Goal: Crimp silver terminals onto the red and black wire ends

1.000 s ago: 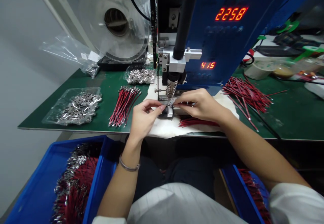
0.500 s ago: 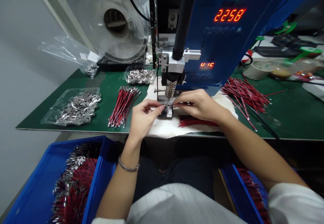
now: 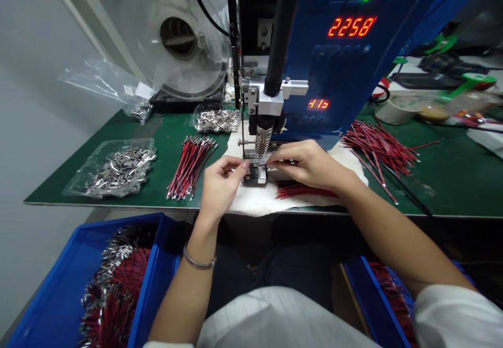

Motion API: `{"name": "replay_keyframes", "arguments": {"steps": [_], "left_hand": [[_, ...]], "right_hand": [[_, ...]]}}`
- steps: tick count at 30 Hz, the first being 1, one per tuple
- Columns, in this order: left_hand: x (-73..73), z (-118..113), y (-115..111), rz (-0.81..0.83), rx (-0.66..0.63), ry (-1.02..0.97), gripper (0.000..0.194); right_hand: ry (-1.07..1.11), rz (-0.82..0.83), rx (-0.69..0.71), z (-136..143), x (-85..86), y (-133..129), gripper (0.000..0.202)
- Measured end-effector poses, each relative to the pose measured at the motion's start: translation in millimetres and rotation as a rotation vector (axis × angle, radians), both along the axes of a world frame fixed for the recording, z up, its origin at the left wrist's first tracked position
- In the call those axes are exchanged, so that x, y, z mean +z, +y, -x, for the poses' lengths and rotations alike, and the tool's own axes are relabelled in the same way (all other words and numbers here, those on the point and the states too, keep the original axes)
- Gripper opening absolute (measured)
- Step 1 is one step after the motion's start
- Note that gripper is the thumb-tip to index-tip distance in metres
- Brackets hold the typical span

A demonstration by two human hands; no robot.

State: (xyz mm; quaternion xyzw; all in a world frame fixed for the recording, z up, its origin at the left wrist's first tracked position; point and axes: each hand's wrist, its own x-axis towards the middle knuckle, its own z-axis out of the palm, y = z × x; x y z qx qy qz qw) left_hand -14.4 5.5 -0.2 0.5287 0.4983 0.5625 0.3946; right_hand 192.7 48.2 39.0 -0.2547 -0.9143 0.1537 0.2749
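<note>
My left hand (image 3: 222, 183) is closed in a pinch, thumb against index finger, just left of a small metal fixture (image 3: 261, 174). On the fixture's right side my right hand (image 3: 308, 163) pinches too, its fingertips at the fixture's edge. What either hand holds is too small or hidden to make out. Right above the fixture points the spring-wrapped head (image 3: 263, 141) of a blue machine (image 3: 314, 65). A bundle of red and black wires (image 3: 302, 189) lies under my right hand on a pale cloth (image 3: 251, 206).
Left of my hands lie wires with metal ends (image 3: 190, 167), a clear tray of metal connectors (image 3: 126, 172) and another such tray (image 3: 216, 119). More wires (image 3: 383, 146) are piled at right. Below the green table (image 3: 451, 180) stand blue bins (image 3: 70, 238), (image 3: 356, 285) holding wires.
My left fingertips have drawn slightly left, away from the fixture. My right hand stays in place. The machine's lower display reads differently, and the whole view has shifted a little.
</note>
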Motion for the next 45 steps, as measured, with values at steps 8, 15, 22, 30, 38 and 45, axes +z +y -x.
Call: {"name": "replay_keyframes", "arguments": {"steps": [8, 15, 22, 30, 38, 45], "left_hand": [[1.2, -0.1, -0.5, 0.007, 0.000, 0.004, 0.018], [0.2, 0.2, -0.3, -0.001, -0.004, 0.002, 0.018], [-2.9, 1.9, 1.0, -0.014, -0.011, 0.009, 0.017], [-2.9, 1.7, 0.5, -0.009, -0.010, 0.012, 0.019], [-2.7, 1.7, 0.7, -0.013, -0.010, 0.022, 0.020], [-3.8, 2.2, 0.9, -0.005, -0.017, 0.008, 0.020]], "right_hand": [[-0.004, 0.002, -0.009, 0.9, 0.4, -0.5, 0.017], [-0.007, -0.001, -0.005, 0.2, 0.3, 0.0, 0.016], [-0.010, -0.007, -0.014, 1.2, 1.0, -1.0, 0.018], [-0.010, -0.009, -0.018, 1.5, 1.4, -0.9, 0.018], [-0.013, -0.008, -0.021, 0.9, -0.2, -0.5, 0.018], [-0.002, -0.006, -0.025, 1.1, -0.3, -1.2, 0.018]]}}
